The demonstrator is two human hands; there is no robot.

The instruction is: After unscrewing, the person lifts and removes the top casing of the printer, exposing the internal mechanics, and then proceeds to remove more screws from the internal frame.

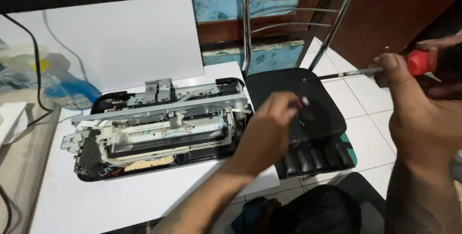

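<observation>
Right hand (pixel 423 118) gripping screwdriver (pixel 385 69), beyond table edge (pixel 250 186)

One head-worn camera looks steeply down, close over the white table (pixel 120 200) and the tiled floor (pixel 370 142) beside it.

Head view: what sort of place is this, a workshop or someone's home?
Probably a home or small informal repair spot: an opened printer lies on a white board beside a metal-framed chair on a white tiled floor, not a fitted workbench.

Opened printer (pixel 159 128) on table (pixel 120 200); chair (pixel 308 104) right of table; bag (pixel 62 92) left behind printer.
</observation>
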